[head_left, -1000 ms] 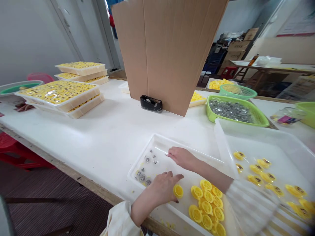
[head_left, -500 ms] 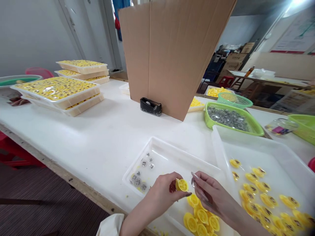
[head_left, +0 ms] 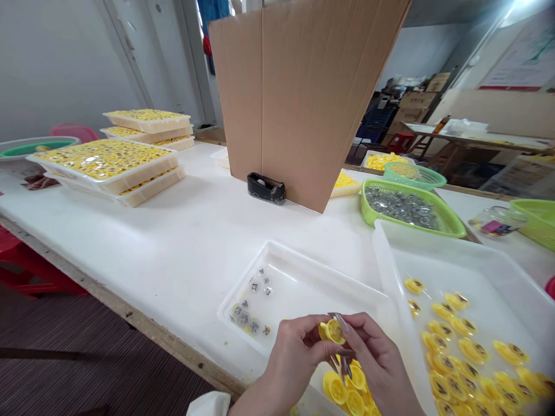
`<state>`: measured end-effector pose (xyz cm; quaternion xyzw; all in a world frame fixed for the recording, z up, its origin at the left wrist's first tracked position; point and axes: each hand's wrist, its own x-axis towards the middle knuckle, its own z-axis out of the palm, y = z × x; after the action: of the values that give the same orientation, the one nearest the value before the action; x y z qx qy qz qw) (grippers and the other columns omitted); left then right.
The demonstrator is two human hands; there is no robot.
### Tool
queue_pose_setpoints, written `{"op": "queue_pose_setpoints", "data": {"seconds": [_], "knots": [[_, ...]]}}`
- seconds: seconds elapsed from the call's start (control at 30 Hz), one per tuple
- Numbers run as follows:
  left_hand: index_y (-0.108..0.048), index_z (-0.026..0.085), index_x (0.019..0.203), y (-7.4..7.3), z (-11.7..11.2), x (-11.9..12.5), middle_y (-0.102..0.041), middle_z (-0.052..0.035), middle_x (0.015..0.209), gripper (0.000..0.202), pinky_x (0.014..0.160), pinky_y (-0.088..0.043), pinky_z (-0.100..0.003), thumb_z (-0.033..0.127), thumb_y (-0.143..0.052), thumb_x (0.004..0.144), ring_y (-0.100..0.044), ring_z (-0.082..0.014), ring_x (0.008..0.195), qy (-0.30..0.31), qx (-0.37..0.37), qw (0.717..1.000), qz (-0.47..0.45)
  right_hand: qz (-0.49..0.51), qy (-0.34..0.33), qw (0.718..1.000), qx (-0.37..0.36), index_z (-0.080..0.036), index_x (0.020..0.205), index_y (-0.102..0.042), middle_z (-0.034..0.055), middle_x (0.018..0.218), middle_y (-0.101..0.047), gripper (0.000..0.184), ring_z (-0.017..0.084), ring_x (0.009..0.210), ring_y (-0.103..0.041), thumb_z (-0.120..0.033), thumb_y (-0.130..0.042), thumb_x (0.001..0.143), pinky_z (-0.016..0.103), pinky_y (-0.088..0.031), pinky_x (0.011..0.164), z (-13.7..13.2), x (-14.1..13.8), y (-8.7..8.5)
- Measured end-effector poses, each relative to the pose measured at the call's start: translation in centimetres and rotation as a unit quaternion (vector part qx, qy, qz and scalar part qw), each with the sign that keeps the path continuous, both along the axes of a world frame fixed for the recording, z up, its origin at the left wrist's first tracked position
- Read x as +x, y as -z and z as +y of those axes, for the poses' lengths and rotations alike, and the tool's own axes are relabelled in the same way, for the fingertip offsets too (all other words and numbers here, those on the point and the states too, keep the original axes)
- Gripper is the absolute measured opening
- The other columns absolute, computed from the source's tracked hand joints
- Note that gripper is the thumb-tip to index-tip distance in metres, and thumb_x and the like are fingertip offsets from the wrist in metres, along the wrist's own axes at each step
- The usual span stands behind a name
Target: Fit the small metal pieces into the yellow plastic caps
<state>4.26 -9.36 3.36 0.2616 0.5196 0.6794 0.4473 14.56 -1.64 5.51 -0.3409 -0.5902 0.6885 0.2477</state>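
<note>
My left hand (head_left: 289, 355) pinches a small yellow round cap (head_left: 333, 331) above a shallow white tray (head_left: 299, 277). My right hand (head_left: 376, 358) meets it from the right, thumb and fingertips pressed onto the same cap. What else the right fingers hold, if anything, I cannot make out. In the tray lie several small metal pieces (head_left: 250, 315) at the left end and a heap of loose yellow caps (head_left: 349, 390) under my hands.
A second white tray (head_left: 433, 251) with several yellow caps bearing dark inserts stands at the right. Behind it are green baskets (head_left: 407, 209) of metal parts, a tall cardboard screen (head_left: 303, 98), a tape dispenser (head_left: 266, 188), and stacked filled trays (head_left: 108, 167) at the left.
My left hand lifted a yellow cap out of the tray. My right hand came back from the metal pieces and closed in on the cap until both hands hold it together.
</note>
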Motion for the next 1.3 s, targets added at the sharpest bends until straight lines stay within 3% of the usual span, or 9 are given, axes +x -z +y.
{"op": "queue_pose_setpoints", "data": {"seconds": [0.17, 0.27, 0.5, 0.6, 0.73, 0.83, 0.97, 1.1, 1.3], "knots": [[-0.071, 0.019, 0.093, -0.4, -0.3, 0.2, -0.07, 0.0013, 0.074, 0.023, 0.071, -0.056, -0.025, 0.015, -0.072, 0.07, -0.066, -0.0153, 0.07, 0.045, 0.003, 0.997, 0.061, 0.001, 0.05, 0.998, 0.028, -0.02, 0.074, -0.055, -0.0023, 0.06, -0.057, 0.032, 0.011, 0.051, -0.051, -0.049, -0.07, 0.073, 0.021, -0.045, 0.045, -0.2, 0.1, 0.2], [-0.07, 0.023, 0.103, -0.1, -0.3, 0.5, -0.072, 0.0004, 0.082, 0.032, 0.071, -0.056, -0.025, 0.02, -0.072, 0.071, -0.066, -0.0157, 0.074, 0.022, -0.003, 0.994, 0.103, 0.008, 0.066, 0.997, 0.035, -0.023, 0.086, -0.054, -0.0025, 0.066, -0.06, 0.032, 0.011, 0.054, -0.053, -0.049, -0.069, 0.075, 0.021, -0.046, 0.047, -0.4, 0.1, 0.1], [-0.068, 0.017, 0.106, 1.0, -0.3, 0.7, -0.067, -0.0021, 0.072, 0.033, 0.061, -0.053, -0.022, 0.035, -0.068, 0.078, -0.061, -0.0109, 0.06, -0.004, 0.025, 0.999, 0.034, 0.009, 0.047, 0.996, 0.071, -0.024, 0.095, -0.053, -0.0036, 0.066, -0.058, 0.029, 0.012, 0.053, -0.055, -0.045, -0.065, 0.079, 0.023, -0.049, 0.051, -0.5, 0.0, -1.1], [-0.068, 0.013, 0.105, 0.9, -0.4, 0.4, -0.063, -0.0028, 0.065, 0.041, 0.058, -0.051, -0.021, 0.046, -0.055, 0.085, -0.058, -0.0095, 0.056, -0.006, 0.023, 0.999, 0.03, -0.026, -0.012, 0.995, 0.092, -0.022, 0.087, -0.058, -0.0017, 0.067, -0.059, 0.026, 0.012, 0.054, -0.054, -0.047, -0.064, 0.08, 0.024, -0.048, 0.052, 1.0, 0.6, -1.8], [-0.069, 0.01, 0.099, 0.3, -0.8, 0.0, -0.061, -0.0044, 0.063, 0.056, 0.055, -0.05, -0.022, 0.054, -0.034, 0.092, -0.056, -0.0096, 0.054, 0.014, 0.038, 0.999, 0.024, -0.074, -0.186, 0.966, 0.163, -0.021, 0.086, -0.063, 0.0009, 0.069, -0.059, 0.027, 0.012, 0.058, -0.053, -0.046, -0.053, 0.088, 0.025, -0.048, 0.054, 3.8, 1.2, -2.6], [-0.068, 0.011, 0.099, -0.1, -0.8, 0.1, -0.059, -0.0019, 0.061, 0.049, 0.056, -0.05, -0.022, 0.054, -0.052, 0.084, -0.056, -0.0095, 0.054, 0.037, 0.024, 0.999, 0.019, -0.079, -0.277, 0.92, 0.265, -0.022, 0.09, -0.063, 0.0024, 0.077, -0.061, 0.023, 0.014, 0.067, -0.057, -0.037, -0.046, 0.093, 0.025, -0.05, 0.06, 4.9, 1.1, -2.3], [-0.07, 0.014, 0.093, -0.2, -0.7, 0.3, -0.059, 0.0001, 0.065, 0.034, 0.055, -0.051, -0.021, 0.039, -0.074, 0.07, -0.056, -0.0088, 0.054, 0.03, -0.018, 0.999, 0.013, -0.05, -0.168, 0.904, 0.391, -0.025, 0.098, -0.058, -0.0015, 0.072, -0.059, 0.01, 0.012, 0.062, -0.059, -0.029, -0.055, 0.089, 0.021, -0.052, 0.056, 4.5, 0.8, -1.1], [-0.071, 0.016, 0.095, 0.3, -0.6, 0.2, -0.064, -0.0012, 0.071, 0.027, 0.057, -0.053, -0.021, 0.03, -0.073, 0.072, -0.055, -0.0084, 0.056, 0.004, -0.004, 0.999, 0.033, 0.001, -0.132, 0.842, 0.524, -0.027, 0.106, -0.063, 0.0031, 0.09, -0.065, 0.023, 0.014, 0.081, -0.066, -0.018, -0.049, 0.091, 0.02, -0.056, 0.069, 3.5, 1.3, -0.4], [-0.069, 0.022, 0.103, 1.0, -0.6, 0.1, -0.072, -0.0029, 0.087, 0.028, 0.065, -0.054, -0.021, 0.019, -0.066, 0.075, -0.064, -0.0127, 0.07, -0.032, -0.016, 0.989, 0.14, -0.033, -0.084, 0.806, 0.586, -0.026, 0.124, -0.058, 0.005, 0.116, -0.066, 0.041, 0.02, 0.099, -0.067, -0.025, -0.064, 0.083, 0.024, -0.059, 0.082, 2.2, 2.1, 0.2]]}}
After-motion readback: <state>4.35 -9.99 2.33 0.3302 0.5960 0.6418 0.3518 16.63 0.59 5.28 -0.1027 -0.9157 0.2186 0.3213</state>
